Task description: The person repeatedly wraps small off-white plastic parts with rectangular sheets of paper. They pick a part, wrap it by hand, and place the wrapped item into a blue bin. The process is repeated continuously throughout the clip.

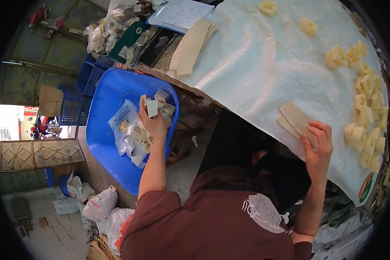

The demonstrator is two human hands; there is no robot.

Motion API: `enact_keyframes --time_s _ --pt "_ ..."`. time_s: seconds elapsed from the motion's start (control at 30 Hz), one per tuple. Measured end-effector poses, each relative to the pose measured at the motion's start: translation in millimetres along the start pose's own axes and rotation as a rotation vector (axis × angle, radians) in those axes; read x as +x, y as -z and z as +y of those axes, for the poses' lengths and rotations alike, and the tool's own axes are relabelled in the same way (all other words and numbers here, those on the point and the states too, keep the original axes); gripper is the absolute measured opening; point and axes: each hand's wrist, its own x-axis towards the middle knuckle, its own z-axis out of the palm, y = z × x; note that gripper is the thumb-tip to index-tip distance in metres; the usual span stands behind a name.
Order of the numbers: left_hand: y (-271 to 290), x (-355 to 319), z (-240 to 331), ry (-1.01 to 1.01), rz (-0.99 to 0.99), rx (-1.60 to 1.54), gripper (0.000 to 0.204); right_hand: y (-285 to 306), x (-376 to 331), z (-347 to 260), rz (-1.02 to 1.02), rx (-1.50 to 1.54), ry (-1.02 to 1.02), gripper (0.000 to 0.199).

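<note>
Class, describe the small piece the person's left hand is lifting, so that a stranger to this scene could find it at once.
Start at the big blue tub left of the white-covered table. Over its heap of scraps and clear bags, the left hand reaches in. The pale square piece is pinched in its fingertips, raised above the pile, while the other scraps lie loose below.

Small workshop: covered worktable (264, 65), cut foam pieces (364, 108), blue scrap tub (104, 130).

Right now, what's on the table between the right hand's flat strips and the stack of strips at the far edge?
In the head view, only bare pale sheet lies between the strips under the right hand and the far stack.
</note>
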Motion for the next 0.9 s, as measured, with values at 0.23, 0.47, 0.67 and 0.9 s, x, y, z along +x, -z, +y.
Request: enact_keyframes --time_s 0.23,0.47,0.67,0.9 --pt "-4.2 1.9 1.0 0.037 -0.112 -0.002 0.065 -7.4 7.1 -5.7 -0.128 -0.136 -0.011 0.027" --pt "-36.8 9.5 -7.2 -0.100 -0.166 0.404 0.060 -4.8 10.1 4.7 -0.103 -0.085 0.001 0.020" --pt "-20.0 17.6 94.1 -0.173 0.048 -0.042 0.041 0.1 17.5 6.8 -0.166 -0.161 0.059 0.012" --pt "-22.3 -20.7 217.2 -0.562 -0.291 -0.521 0.031 -5.4 15.1 11.9 -0.144 -0.351 0.104 0.009"
